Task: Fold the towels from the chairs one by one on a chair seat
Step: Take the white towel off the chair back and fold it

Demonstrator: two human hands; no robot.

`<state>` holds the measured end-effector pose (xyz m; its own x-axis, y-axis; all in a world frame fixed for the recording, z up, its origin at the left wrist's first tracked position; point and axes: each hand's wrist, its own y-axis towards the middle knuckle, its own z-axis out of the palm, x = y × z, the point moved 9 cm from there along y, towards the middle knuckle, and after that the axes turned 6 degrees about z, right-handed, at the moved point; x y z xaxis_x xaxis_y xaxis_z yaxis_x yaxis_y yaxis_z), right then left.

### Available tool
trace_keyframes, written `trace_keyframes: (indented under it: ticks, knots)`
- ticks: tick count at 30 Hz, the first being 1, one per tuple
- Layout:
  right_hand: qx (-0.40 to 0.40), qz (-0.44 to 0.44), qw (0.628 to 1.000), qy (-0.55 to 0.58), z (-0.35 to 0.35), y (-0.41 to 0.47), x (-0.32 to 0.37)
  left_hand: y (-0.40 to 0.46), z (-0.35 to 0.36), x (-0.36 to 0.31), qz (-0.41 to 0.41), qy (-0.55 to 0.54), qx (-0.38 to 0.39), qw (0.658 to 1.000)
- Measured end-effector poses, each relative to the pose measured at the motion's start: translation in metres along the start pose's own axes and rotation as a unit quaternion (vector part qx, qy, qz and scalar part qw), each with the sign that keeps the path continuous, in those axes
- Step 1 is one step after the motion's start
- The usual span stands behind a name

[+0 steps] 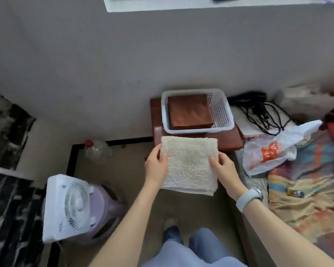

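A cream, folded terry towel [189, 162] is held flat in the air in front of me, above the floor. My left hand [155, 166] grips its left edge, thumb on top. My right hand [225, 167] grips its right edge, and a pale wristband sits on that wrist. Just beyond the towel stands a brown wooden seat [233, 139] against the wall. On it rests a white plastic basket [223, 112] holding a folded brown towel [189, 111].
A white box fan [68, 207] leans on a lilac stool at the lower left. A clear bottle with a red cap [97, 151] stands by the wall. Black cables [262, 112], a white plastic bag [272, 151] and a striped blanket [307, 189] lie at the right.
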<state>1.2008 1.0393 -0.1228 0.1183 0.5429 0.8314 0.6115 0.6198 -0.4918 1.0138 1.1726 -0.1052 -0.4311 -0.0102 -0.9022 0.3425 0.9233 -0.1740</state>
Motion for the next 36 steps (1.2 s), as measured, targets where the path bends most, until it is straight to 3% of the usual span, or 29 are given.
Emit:
trace_keyframes:
  ticks: [6,16,20,22,24,26,28,31,36]
  knots:
    - [-0.034,-0.017,0.999,0.001,-0.018,0.092,0.060,0.101,0.045,-0.029,-0.008,-0.030,0.038,0.999]
    - [0.042,-0.039,0.996,-0.061,-0.002,0.256,0.102,0.228,0.107,-0.012,-0.083,-0.040,-0.005,0.996]
    - [0.087,0.007,0.986,-0.139,0.008,0.289,0.090,0.246,0.114,0.000,-0.115,0.073,-0.036,0.990]
    - [0.035,-0.008,0.970,-0.239,0.000,0.291,0.090,0.244,0.104,-0.010,-0.093,0.213,-0.078,0.970]
    - [-0.061,-0.116,0.940,-0.315,-0.008,0.279,0.114,0.243,0.107,-0.034,0.007,0.303,-0.091,0.949]
    - [-0.086,-0.265,0.881,-0.383,0.009,0.264,0.137,0.244,0.130,-0.050,0.119,0.374,-0.039,0.919]
    - [-0.038,-0.337,0.819,-0.463,0.039,0.263,0.133,0.249,0.155,-0.041,0.157,0.422,0.043,0.892]
    - [0.011,-0.309,0.791,-0.528,0.059,0.287,0.105,0.263,0.173,-0.008,0.136,0.433,0.103,0.885]
    - [0.017,-0.290,0.786,-0.545,0.071,0.315,0.069,0.280,0.182,0.017,0.173,0.462,0.089,0.865]
